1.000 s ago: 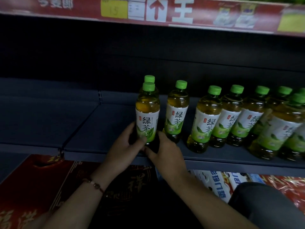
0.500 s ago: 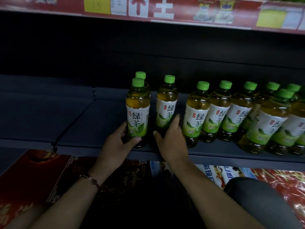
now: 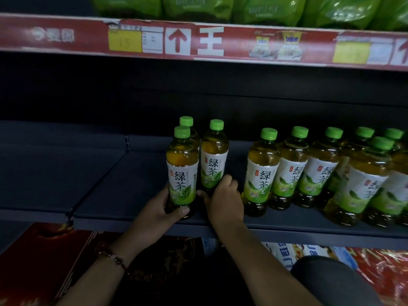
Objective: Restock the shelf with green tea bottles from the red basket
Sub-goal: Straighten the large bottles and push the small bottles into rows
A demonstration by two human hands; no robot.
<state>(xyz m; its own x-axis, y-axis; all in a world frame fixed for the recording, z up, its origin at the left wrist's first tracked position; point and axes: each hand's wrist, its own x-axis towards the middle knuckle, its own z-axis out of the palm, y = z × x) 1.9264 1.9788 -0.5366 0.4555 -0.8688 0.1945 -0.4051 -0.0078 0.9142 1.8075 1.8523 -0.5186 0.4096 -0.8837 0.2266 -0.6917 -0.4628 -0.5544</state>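
Green tea bottles with green caps and white-green labels stand on a dark shelf point(image 3: 132, 208). My left hand point(image 3: 159, 208) is wrapped around the base of the front left bottle point(image 3: 182, 168), which stands upright near the shelf's front edge. My right hand point(image 3: 225, 199) curls around the lower part of the second bottle point(image 3: 214, 157) just behind and right of it. A third bottle point(image 3: 186, 122) shows only its cap behind the front one. A row of several more bottles point(image 3: 291, 164) runs to the right. The red basket is not in view.
The shelf's left half point(image 3: 55, 173) holds no bottles. Above runs a red price strip point(image 3: 198, 40) with green bags point(image 3: 265, 7) on the upper shelf. Below the shelf edge lie red packages point(image 3: 33, 261) and blue-white boxes point(image 3: 287, 252). My knee point(image 3: 331, 281) is at lower right.
The right hand has gone from flat between the bottles to curled around the second bottle, which now stands closer to the front left one. The left hand stays on its bottle.
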